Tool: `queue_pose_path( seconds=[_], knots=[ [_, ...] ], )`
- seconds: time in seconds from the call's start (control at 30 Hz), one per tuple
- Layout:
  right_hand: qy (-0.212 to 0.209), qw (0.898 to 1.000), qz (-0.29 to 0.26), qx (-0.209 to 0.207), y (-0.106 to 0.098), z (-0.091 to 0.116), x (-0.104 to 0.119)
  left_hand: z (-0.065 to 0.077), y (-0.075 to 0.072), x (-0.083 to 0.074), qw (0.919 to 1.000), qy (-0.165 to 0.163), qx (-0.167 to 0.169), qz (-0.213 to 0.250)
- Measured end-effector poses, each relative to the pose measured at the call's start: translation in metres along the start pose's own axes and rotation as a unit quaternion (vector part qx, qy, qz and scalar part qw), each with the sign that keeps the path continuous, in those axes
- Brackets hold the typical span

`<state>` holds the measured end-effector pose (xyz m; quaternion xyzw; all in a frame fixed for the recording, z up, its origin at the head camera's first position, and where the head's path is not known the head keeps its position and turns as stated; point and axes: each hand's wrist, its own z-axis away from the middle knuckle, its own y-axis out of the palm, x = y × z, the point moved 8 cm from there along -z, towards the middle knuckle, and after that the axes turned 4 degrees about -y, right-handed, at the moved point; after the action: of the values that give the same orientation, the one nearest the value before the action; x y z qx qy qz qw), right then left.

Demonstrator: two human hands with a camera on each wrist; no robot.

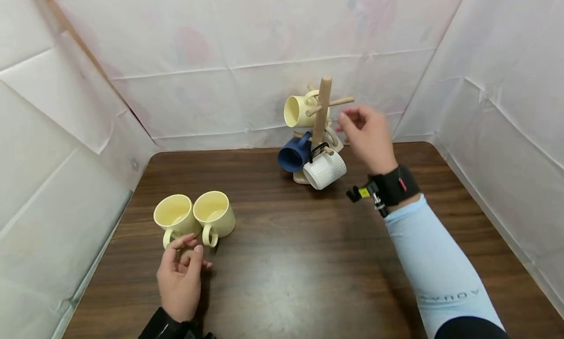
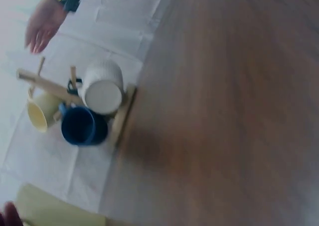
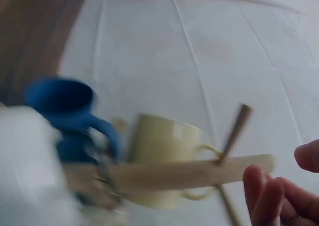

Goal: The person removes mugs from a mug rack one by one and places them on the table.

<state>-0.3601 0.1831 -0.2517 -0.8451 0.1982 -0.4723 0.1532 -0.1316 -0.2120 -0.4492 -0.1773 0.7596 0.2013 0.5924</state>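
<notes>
A wooden mug tree [image 1: 323,104] stands at the back of the table. A yellow mug [image 1: 295,111] hangs on an upper peg; below hang a blue mug [image 1: 292,155], a white ribbed mug [image 1: 326,171] with a black handle, and a pale mug [image 1: 334,139] partly hidden behind the post. Just right of the tree my right hand [image 1: 370,138] hovers, fingers bent loosely and holding nothing. Two more yellow mugs, a left one [image 1: 173,212] and a right one [image 1: 216,213], stand upright side by side. My left hand [image 1: 180,280] is close to their handles, fingers loosely bent; contact is unclear.
The dark wooden table [image 1: 273,280] reaches back to a white sheet wall [image 1: 198,109]. Other white sheets enclose the left and right sides. An upper peg [image 1: 342,101] of the tree sticks out toward my right hand.
</notes>
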Motion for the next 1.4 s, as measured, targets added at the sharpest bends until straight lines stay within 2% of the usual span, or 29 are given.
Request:
queue_pose_path(
  seconds=[0.1,0.17,0.27,0.37,0.47,0.6,0.73,1.0,1.23,1.4],
  knots=[
    [-0.004,0.998,0.070,-0.002,-0.008,-0.025,0.023,0.001,0.017,-0.015,0.9964,0.041,0.026,0.070],
    [0.004,0.994,0.113,0.003,-0.009,-0.037,0.031,0.000,0.034,-0.024,0.9897,0.065,0.062,0.111],
    [0.014,0.987,0.162,0.013,-0.006,-0.051,0.035,-0.001,0.066,-0.031,0.9800,0.074,0.117,0.143],
    [0.016,0.981,0.193,0.014,-0.002,-0.060,0.036,-0.001,0.098,-0.030,0.9727,0.067,0.164,0.151],
    [0.004,0.975,0.224,0.002,-0.001,-0.066,0.038,0.000,0.130,-0.022,0.9683,0.037,0.196,0.150],
    [-0.015,0.969,0.244,-0.030,-0.002,-0.069,0.038,0.002,0.160,-0.009,0.9649,-0.012,0.214,0.152],
    [-0.026,0.974,0.219,-0.046,0.001,-0.064,0.035,0.007,0.172,-0.001,0.9654,-0.039,0.209,0.150],
    [-0.037,0.981,0.185,-0.045,-0.005,-0.059,0.035,0.012,0.178,0.007,0.9679,-0.063,0.197,0.142],
    [-0.050,0.983,0.164,-0.068,-0.014,-0.056,0.031,0.013,0.183,0.007,0.9690,-0.064,0.186,0.150],
    [-0.059,0.982,0.165,-0.069,-0.016,-0.055,0.029,0.012,0.186,0.005,0.9701,-0.058,0.185,0.146]
  ],
)
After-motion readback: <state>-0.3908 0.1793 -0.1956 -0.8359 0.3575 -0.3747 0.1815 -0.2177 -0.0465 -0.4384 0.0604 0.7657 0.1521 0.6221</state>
